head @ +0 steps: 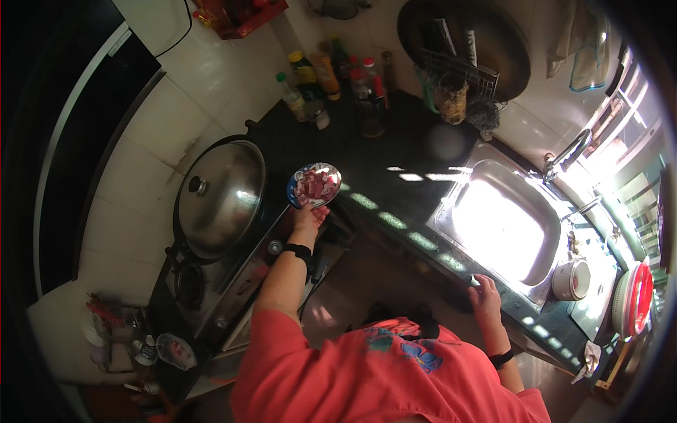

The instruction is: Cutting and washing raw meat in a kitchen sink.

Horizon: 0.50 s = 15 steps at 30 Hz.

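Observation:
My left hand (pixel 310 218) grips the near rim of a blue-patterned plate (pixel 291 191). Pieces of raw meat (pixel 319 183) lie on the plate, which is beside the stove, over or on the dark countertop's edge; which of the two I cannot tell. To its left, a wok with a domed metal lid (pixel 225 195) stands on the gas stove (pixel 264 256). My right hand (pixel 485 297) is at the counter edge in front of the sink, with its fingers bent around a small pale object (pixel 474 281) that is too small to name.
Bottles (pixel 328 74) and a jar (pixel 319 114) stand at the back corner. At the right is a sunlit steel sink (pixel 550 232) with a faucet (pixel 550 161), and a small pot (pixel 571 279) next to it. A bowl (pixel 176 351) and a dish rack (pixel 120 357) are at the lower left.

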Each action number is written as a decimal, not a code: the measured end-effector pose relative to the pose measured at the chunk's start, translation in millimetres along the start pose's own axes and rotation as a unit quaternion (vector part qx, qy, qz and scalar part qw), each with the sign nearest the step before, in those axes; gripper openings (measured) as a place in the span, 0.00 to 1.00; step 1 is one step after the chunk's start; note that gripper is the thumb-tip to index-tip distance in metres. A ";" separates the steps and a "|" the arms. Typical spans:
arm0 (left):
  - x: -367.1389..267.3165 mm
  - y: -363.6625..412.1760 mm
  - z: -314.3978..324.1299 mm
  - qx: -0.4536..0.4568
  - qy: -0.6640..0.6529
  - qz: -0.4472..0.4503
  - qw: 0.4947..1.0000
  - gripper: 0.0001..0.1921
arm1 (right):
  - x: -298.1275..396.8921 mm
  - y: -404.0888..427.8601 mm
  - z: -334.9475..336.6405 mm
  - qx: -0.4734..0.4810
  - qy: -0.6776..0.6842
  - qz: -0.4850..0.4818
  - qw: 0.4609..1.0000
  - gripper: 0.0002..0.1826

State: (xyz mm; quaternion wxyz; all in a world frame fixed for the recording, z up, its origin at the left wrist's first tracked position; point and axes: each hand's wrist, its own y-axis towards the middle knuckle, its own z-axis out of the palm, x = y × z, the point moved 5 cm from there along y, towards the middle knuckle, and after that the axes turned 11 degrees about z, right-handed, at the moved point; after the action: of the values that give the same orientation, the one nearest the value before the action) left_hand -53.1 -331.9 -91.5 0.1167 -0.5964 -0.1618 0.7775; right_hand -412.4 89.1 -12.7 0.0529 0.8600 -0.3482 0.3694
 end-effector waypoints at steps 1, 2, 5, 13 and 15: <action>-0.6 3.3 1.1 0.013 -0.010 0.002 1.000 0.11 | 1.9 -6.0 -0.6 -0.011 -0.009 -0.010 1.000 0.19; 0.1 6.3 0.0 0.005 -0.012 -0.005 1.000 0.11 | 3.1 -11.5 0.1 -0.012 -0.028 -0.011 0.999 0.18; 2.4 18.2 -0.6 -0.003 -0.009 -0.008 1.000 0.10 | 4.1 -20.3 2.1 -0.008 -0.046 0.006 0.999 0.18; -0.6 36.9 -1.7 -0.017 0.010 -0.004 1.000 0.13 | 10.6 -24.0 6.2 0.015 -0.090 -0.030 0.995 0.18; -3.2 25.2 0.3 0.008 -0.016 -0.014 1.000 0.12 | 13.2 -22.5 4.5 0.014 -0.098 -0.057 0.993 0.18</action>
State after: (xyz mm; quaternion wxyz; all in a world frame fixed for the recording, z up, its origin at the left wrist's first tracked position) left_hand -52.2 -356.2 -98.4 0.1295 -0.5809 -0.1656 0.7864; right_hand -389.0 97.1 -3.3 0.0273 0.9111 -0.2966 0.2851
